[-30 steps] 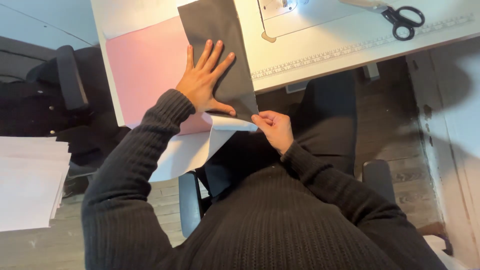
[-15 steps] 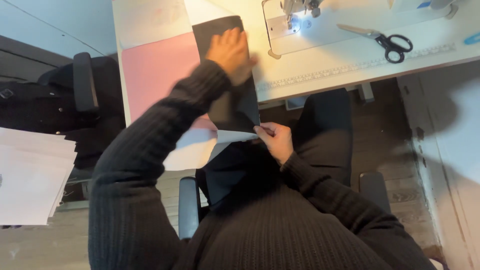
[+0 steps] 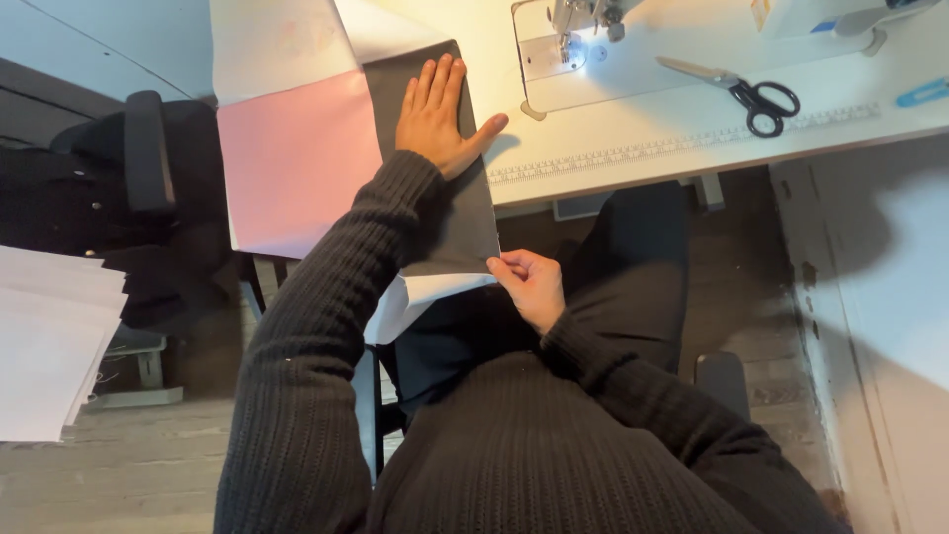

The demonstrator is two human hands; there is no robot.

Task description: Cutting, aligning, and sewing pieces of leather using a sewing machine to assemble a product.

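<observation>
A dark grey fabric piece [image 3: 467,222] lies along the white table and hangs over its front edge. My left hand [image 3: 438,117] rests flat on its upper part, fingers spread. My right hand [image 3: 529,284] pinches the fabric's lower right corner, where a white layer [image 3: 415,300] shows beneath it. A pink sheet [image 3: 297,163] lies to the left of the grey piece.
A sewing machine's needle area [image 3: 578,40] is lit at the top. Black-handled scissors [image 3: 746,91] lie to its right on the white table [image 3: 643,138], by a printed ruler strip. A black chair [image 3: 129,188] and stacked white sheets [image 3: 44,346] are at left.
My left hand has slid up the grey fabric away from me, toward the machine. My right hand has kept its pinch on the lower corner.
</observation>
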